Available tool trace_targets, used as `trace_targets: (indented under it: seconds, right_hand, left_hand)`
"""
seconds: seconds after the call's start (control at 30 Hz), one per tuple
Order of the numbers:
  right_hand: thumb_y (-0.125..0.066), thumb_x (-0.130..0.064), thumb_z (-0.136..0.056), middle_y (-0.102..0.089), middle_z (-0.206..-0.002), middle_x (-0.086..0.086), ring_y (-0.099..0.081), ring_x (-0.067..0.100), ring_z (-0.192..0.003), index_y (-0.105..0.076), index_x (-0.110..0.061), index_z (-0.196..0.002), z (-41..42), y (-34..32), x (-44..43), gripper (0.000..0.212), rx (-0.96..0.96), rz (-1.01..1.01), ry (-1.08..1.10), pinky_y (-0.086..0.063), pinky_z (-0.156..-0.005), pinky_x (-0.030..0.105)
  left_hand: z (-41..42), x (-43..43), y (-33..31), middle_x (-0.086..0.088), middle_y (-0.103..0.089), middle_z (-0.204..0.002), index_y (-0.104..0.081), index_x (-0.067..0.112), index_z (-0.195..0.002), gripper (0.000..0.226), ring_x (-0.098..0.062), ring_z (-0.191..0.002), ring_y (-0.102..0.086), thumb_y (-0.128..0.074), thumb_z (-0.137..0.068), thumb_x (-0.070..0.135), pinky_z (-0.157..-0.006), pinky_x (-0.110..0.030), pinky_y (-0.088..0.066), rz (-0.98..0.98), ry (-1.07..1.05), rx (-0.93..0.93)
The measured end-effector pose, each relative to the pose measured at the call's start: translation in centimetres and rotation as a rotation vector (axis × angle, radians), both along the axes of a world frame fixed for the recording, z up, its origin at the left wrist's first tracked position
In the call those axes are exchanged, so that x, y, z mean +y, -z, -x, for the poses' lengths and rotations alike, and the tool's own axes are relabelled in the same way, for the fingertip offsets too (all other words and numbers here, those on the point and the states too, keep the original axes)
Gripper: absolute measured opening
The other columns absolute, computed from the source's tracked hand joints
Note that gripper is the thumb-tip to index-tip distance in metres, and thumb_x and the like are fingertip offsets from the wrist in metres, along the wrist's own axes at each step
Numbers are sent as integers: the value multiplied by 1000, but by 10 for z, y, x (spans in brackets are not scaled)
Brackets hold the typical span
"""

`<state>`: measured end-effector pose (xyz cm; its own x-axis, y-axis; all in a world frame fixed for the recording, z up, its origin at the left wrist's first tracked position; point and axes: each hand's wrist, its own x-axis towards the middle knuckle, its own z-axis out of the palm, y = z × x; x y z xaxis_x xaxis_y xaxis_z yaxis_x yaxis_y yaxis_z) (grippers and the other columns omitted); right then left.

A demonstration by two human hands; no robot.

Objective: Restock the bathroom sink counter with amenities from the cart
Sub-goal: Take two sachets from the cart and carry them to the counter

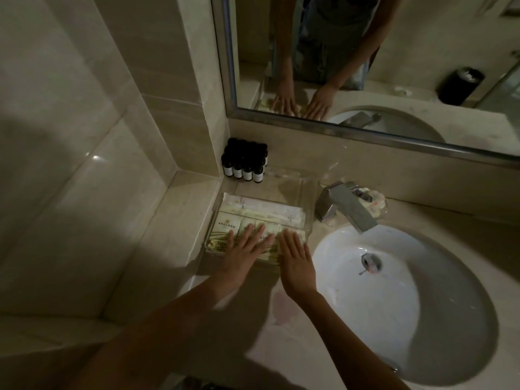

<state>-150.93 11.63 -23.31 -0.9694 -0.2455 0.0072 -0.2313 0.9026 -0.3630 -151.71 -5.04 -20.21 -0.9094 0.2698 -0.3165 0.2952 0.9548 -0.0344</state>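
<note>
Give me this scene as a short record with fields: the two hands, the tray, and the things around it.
tray: clear, on the counter left of the sink; far half bare
packets: pale, in rows in the near half of the tray
left hand: flat, fingers straight, on the packets
right hand: flat beside it, on the packets
bottles: small, dark, grouped in the corner behind the tray
tap: metal, over the sink
</note>
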Motion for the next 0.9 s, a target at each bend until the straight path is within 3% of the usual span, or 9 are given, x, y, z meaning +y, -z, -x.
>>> trace_targets:
  seconds: [0.1,0.27,0.37,0.5,0.6,0.8,0.9]
  right_hand:
    - [-30,-25,-96,-31,-151,9,-25,28,-141,-39,-8,-144,1,3,0,51,16,21,15,-23,-113,48]
    - [-32,-25,-96,-33,-151,15,-27,33,-142,-42,-4,-142,1,7,1,52,14,44,63,-35,-110,48]
    - [-35,-30,-97,-32,-154,14,-20,32,-145,-36,-8,-146,-13,4,4,53,83,78,89,-26,-112,45]
    - [-37,-35,-97,-31,-155,12,-16,27,-147,-36,-9,-146,-37,11,7,55,148,45,-27,-22,-118,45]
    - [-35,-37,-97,-27,-156,9,-17,23,-146,-30,-11,-149,-43,18,7,58,132,0,-71,-14,-119,38]
    - [-36,-30,-97,-23,-158,6,-15,21,-146,-28,-11,-150,-23,20,9,57,82,2,-56,-20,-117,41]
    - [-37,-29,-98,-16,-160,5,-12,21,-148,-18,-14,-153,-18,23,13,60,58,22,-83,-21,-116,41]
  left_hand:
    - [0,1,-2,2,35,-153,28,37,-144,119,-29,-142,27,-65,-80,1,-116,-60,1,4,-6,-13]
    - [-4,0,-10,0,32,-155,22,34,-148,108,-27,-143,26,-55,-83,-5,-117,-54,6,-60,-34,-32]
    - [-7,-1,-15,1,32,-154,20,33,-149,106,-26,-143,26,-51,-83,-10,-115,-51,10,-84,-40,3]
    - [-5,0,-14,-1,32,-155,23,32,-148,108,-27,-143,27,-52,-82,-10,-117,-53,10,-79,-29,18]
    - [-1,1,-8,0,33,-155,25,34,-146,111,-27,-143,27,-54,-81,-9,-116,-55,9,-77,-27,20]
    - [3,2,-9,0,34,-154,25,35,-146,112,-28,-143,27,-55,-81,-9,-117,-57,5,-93,-30,2]
    - [3,2,-6,-4,34,-154,23,38,-147,110,-29,-142,28,-49,-81,-13,-118,-53,8,-155,-51,24]
